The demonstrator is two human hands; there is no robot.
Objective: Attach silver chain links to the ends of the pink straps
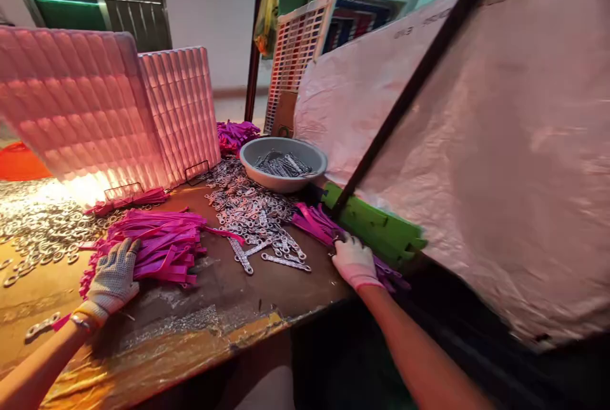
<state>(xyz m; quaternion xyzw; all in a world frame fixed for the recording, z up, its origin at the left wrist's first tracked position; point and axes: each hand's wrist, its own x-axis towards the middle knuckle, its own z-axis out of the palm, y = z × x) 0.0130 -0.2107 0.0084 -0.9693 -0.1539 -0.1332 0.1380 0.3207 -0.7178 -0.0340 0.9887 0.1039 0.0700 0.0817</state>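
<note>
The left hand [114, 273], in a pale knitted glove, lies on the left heap of flat, bright magenta strips [166, 245], its fingers stretched out side by side and the thumb apart. The right hand [353, 260], gloved alike, bends its fingers over a narrow bunch of magenta strips [314, 222] at the right edge of the brown, scuffed tabletop [309, 292]; whether they pinch any, I cannot tell.

That bunch could slip off the edge if the right hand dragged it rightward, though the green, notched slab [376, 222] beside it may check that. Sweeping the left hand might tangle strips or mix them with the loose heap of silvery metal links [52, 225] farther left. A wide reach to the far side could tip the round grey bowl [283, 182], spilling its metal pieces.

Counted: two gloved hands, one bowl, one green slab, two upright, ribbed, translucent plastic panels [183, 105] at far left, and two loose link heaps, the second being the silvery middle heap [257, 210] near the bowl. Magenta strips lie in four main groups, including a far pile [236, 136] and a thin bundle [133, 199] by the panels; single strips and links are too many to count
</note>
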